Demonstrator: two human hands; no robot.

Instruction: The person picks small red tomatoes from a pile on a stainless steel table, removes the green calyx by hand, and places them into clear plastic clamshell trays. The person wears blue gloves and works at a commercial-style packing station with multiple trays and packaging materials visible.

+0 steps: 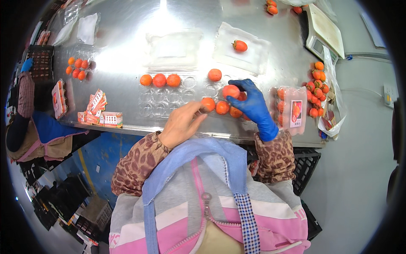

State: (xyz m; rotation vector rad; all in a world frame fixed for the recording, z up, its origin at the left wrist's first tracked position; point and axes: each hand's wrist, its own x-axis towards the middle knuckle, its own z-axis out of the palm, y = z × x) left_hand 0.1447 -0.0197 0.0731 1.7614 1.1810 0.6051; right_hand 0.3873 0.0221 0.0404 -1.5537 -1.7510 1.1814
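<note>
My right hand [253, 103], in a blue glove, grips an orange-red tomato-like fruit [231, 91] between thumb and fingers, above a clear plastic tray [212, 91] of round cups. Several fruits [222, 108] line that tray's near row, and one fruit [214, 75] sits in its far-left corner. My bare left hand [181, 123] has its fingertips against the near-left fruit [208, 104], with the thumb apart below. To the left lies a second clear tray [160, 103] with three fruits [159, 80] along its far row; the other visible cups hold nothing.
Behind the trays lie two pale cushion pads [174, 47] [222, 44], the right one bearing a fruit [239, 46]. Rightward are a packed box [297, 117], loose fruits [317, 92] and a scale [325, 35]. Label stacks [98, 109] lie left, near another person's sleeve [26, 95].
</note>
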